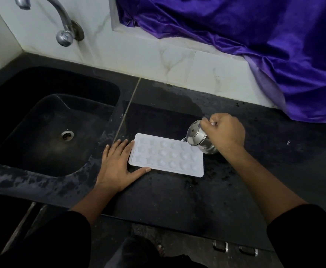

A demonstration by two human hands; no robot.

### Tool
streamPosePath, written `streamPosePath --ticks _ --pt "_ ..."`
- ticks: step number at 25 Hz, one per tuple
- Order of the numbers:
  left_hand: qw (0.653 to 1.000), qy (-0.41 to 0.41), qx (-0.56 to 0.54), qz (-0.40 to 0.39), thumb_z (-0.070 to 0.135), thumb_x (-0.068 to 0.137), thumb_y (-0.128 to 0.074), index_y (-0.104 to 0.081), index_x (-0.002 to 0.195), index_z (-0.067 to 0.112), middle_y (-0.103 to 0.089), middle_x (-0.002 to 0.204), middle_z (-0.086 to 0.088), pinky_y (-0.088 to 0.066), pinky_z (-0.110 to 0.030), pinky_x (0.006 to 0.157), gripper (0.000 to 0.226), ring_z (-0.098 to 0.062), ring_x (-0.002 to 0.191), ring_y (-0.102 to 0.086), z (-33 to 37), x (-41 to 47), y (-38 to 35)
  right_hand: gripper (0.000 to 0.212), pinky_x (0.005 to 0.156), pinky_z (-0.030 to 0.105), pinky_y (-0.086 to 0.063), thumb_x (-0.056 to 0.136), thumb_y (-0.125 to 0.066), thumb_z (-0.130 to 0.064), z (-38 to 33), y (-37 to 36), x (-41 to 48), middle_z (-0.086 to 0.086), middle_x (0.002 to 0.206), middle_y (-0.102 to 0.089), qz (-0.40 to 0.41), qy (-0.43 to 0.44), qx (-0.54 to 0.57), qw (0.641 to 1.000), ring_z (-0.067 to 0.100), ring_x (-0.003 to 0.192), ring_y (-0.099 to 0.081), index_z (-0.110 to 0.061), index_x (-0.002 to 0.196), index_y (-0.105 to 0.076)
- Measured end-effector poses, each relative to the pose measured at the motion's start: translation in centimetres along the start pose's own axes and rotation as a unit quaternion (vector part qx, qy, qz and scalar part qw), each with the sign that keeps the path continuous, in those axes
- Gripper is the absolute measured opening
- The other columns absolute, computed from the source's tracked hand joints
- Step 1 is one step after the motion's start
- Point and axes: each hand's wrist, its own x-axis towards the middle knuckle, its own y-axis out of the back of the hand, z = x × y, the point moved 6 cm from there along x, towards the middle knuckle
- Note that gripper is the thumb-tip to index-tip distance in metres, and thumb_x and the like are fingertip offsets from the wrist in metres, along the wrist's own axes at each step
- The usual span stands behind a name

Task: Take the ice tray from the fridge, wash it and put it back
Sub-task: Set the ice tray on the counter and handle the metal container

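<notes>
A white ice tray [168,154] with star and round moulds lies flat on the black counter [177,194], just right of the sink. My left hand [117,165] lies flat on the counter with straight fingers and thumb against the tray's left corner. My right hand [225,132] grips a small steel jug [197,137], tilted over the tray's far right corner, and water runs from its lip onto the tray.
A black sink [48,120] with a steel drain [67,134] sits to the left, under a chrome tap [61,22] on the white tiled wall. Purple cloth [254,35] drapes over the ledge at the back right. Cabinet handles [235,247] show below the counter edge.
</notes>
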Motion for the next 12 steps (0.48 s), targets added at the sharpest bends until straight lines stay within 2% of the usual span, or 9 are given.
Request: streamPosePath --ticks 3,7,8,10,12 --pt "1.000 -0.001 0.000 0.001 0.094 0.078 -0.046 -0.038 0.161 0.022 -0.041 0.166 -0.003 -0.008 -0.053 0.132 0.110 -0.024 0.159 -0.026 -0.1 0.0 0.0 0.048 0.050 0.029 -0.029 0.090 -0.064 -0.036 0.3 0.5 -0.1 0.003 0.051 -0.045 0.016 0.005 0.011 1.000 0.023 0.049 -0.044 -0.005 0.058 -0.046" --pt "1.000 -0.001 0.001 0.000 0.096 0.078 -0.044 -0.037 0.162 0.023 -0.040 0.167 -0.003 -0.008 -0.053 0.132 0.111 -0.024 0.159 -0.025 -0.1 0.0 0.0 0.047 0.055 0.033 -0.037 0.089 -0.068 -0.032 3.0 0.6 -0.2 0.005 0.053 -0.046 0.021 -0.055 0.124 0.991 0.019 0.051 -0.042 -0.001 0.059 -0.049" --pt "1.000 0.000 0.002 0.000 0.096 0.078 -0.043 -0.037 0.162 0.023 -0.040 0.167 -0.002 -0.008 -0.053 0.132 0.111 -0.023 0.159 -0.025 -0.1 0.0 0.0 0.047 0.057 0.035 -0.039 0.089 -0.069 -0.030 3.7 0.6 -0.3 0.007 0.055 -0.046 0.017 -0.078 0.184 0.980 0.019 0.053 -0.042 -0.001 0.058 -0.048" --pt "1.000 0.000 0.000 0.001 0.097 0.078 -0.042 -0.037 0.162 0.023 -0.040 0.167 -0.003 -0.008 -0.054 0.132 0.112 -0.024 0.159 -0.026 -0.2 0.0 0.0 0.042 0.060 0.035 -0.039 0.090 -0.070 -0.025 4.6 0.6 -0.7 0.010 0.060 -0.048 0.021 -0.132 0.332 0.934 0.019 0.058 -0.044 0.000 0.061 -0.052" --pt "1.000 -0.001 0.002 0.000 0.097 0.078 -0.042 -0.037 0.162 0.023 -0.040 0.167 -0.003 -0.009 -0.054 0.132 0.112 -0.024 0.159 -0.026 -0.2 0.0 0.0 0.031 0.056 0.025 -0.042 0.095 -0.069 -0.017 4.8 0.9 -1.0 0.004 0.059 -0.055 0.035 -0.177 0.430 0.885 0.013 0.056 -0.049 -0.004 0.068 -0.061"
